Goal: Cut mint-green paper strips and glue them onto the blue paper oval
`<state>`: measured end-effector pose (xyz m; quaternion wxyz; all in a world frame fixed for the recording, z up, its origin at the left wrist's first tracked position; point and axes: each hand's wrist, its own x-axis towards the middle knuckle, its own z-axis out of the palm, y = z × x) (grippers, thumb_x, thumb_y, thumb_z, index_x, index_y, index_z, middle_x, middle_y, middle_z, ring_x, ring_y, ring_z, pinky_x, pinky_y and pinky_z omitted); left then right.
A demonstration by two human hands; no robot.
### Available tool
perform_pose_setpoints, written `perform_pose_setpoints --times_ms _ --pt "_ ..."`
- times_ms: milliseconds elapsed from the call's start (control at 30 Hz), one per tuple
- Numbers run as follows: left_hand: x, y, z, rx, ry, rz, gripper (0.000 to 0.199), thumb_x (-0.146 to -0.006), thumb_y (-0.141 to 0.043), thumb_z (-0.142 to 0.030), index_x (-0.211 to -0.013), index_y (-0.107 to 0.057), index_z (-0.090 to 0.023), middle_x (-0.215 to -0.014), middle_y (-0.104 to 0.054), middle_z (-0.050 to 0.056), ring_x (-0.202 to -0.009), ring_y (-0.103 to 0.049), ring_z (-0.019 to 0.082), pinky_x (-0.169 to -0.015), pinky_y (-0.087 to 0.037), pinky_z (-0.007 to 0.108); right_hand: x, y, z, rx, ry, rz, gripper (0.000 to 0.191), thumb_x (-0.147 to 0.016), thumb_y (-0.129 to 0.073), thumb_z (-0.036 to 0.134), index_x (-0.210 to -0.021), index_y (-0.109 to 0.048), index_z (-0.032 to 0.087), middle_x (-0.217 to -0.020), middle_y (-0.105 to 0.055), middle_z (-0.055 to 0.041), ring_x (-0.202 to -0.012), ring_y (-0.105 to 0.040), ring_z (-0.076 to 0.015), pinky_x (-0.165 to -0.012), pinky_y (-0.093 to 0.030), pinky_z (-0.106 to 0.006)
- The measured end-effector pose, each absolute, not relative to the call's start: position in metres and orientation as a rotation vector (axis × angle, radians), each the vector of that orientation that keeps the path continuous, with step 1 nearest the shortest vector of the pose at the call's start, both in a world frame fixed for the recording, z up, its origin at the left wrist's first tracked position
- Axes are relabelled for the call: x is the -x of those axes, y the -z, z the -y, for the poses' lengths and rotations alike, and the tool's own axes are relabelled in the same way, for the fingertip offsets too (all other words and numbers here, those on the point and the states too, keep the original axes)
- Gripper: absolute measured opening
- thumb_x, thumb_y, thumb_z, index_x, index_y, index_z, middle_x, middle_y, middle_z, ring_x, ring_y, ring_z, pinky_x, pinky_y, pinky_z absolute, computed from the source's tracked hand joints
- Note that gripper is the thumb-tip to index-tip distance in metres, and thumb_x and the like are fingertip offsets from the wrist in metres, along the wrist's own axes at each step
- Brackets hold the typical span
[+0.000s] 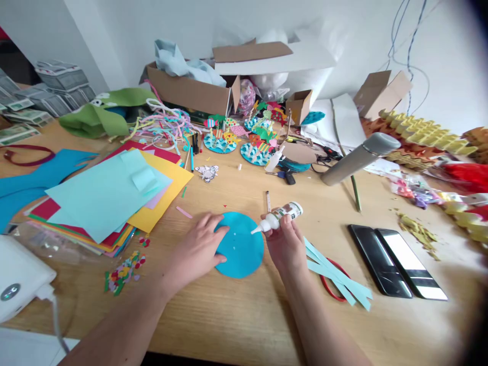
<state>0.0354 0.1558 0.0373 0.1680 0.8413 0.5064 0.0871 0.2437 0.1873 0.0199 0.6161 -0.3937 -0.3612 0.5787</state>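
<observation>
A round blue disc (pixel 244 254) lies flat on the wooden table, with a few small white spots near its middle. My left hand (pixel 198 249) rests on the disc's left edge, fingers apart, holding nothing. In my right hand (pixel 284 241) is a white glue bottle (pixel 284 214), tilted with its nozzle pointing left and down over the disc's upper right part. Light blue paper strips (pixel 339 277) lie to the right of my right wrist, across red scissor handles (pixel 328 290). A thin pen (pixel 268 200) lies behind the bottle.
Stacked coloured paper (pixel 95 193) and small paper scraps (pixel 124 272) lie on the left. Decorated blue discs (pixel 220 144), another glue bottle (pixel 274 159) and cardboard boxes (pixel 190 91) are behind. At right are a grey flask (pixel 360 158) and two dark phones (pixel 379 259).
</observation>
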Motion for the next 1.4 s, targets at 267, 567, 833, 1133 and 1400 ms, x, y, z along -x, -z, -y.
perform_pose_setpoints --times_ms 267,567,833,1133,1400 --pt "-0.033 -0.037 -0.156 -2.408 -0.261 -1.460 0.057 -0.074 -0.074 -0.032 -0.125 -0.053 -0.017 -0.140 -0.046 0.014 -0.133 -0.037 0.032 -0.110 -0.033 0.048 -0.251 -0.026 -0.192 0.876 -1.294 0.774 0.024 -0.082 -0.065 0.048 -0.091 -0.059 0.027 -0.086 -0.065 -0.0013 -0.076 -0.062 -0.0163 -0.052 -0.044 -0.025" --pt "-0.029 -0.035 -0.164 -2.364 -0.387 -1.528 0.040 -0.085 -0.058 -0.020 -0.124 -0.054 -0.014 -0.134 -0.053 0.014 -0.131 -0.041 0.028 -0.110 -0.034 0.045 -0.248 -0.036 -0.173 0.967 -1.276 0.935 0.025 -0.082 -0.066 0.045 -0.089 -0.060 0.022 -0.088 -0.068 -0.0048 -0.079 -0.064 -0.0198 -0.063 -0.048 -0.032" --pt "-0.035 -0.030 -0.162 -2.415 -0.310 -1.384 0.069 -0.078 -0.069 -0.042 -0.137 -0.043 -0.014 -0.149 -0.040 0.014 -0.143 -0.025 0.027 -0.114 -0.027 0.045 -0.242 -0.020 -0.147 1.003 -1.236 0.793 0.023 -0.082 -0.067 0.041 -0.082 -0.059 0.020 -0.079 -0.065 -0.0029 -0.068 -0.060 -0.0156 -0.061 -0.046 -0.029" --pt "-0.044 -0.023 -0.160 -2.462 -0.221 -1.346 0.093 -0.072 -0.070 -0.056 -0.145 -0.029 -0.014 -0.154 -0.030 0.017 -0.146 -0.014 0.030 -0.114 -0.022 0.048 -0.252 -0.002 -0.142 1.077 -1.099 0.874 0.023 -0.082 -0.068 0.042 -0.087 -0.060 0.021 -0.081 -0.064 -0.0025 -0.074 -0.061 -0.0169 -0.065 -0.047 -0.032" --pt "-0.047 -0.019 -0.159 -2.448 -0.165 -1.333 0.095 -0.074 -0.067 -0.055 -0.148 -0.023 -0.016 -0.155 -0.027 0.016 -0.146 -0.009 0.030 -0.114 -0.019 0.050 -0.240 0.000 -0.138 1.179 -0.889 0.900 0.029 -0.080 -0.069 0.045 -0.081 -0.056 0.019 -0.072 -0.058 0.0005 -0.063 -0.052 -0.0120 -0.060 -0.044 -0.027"
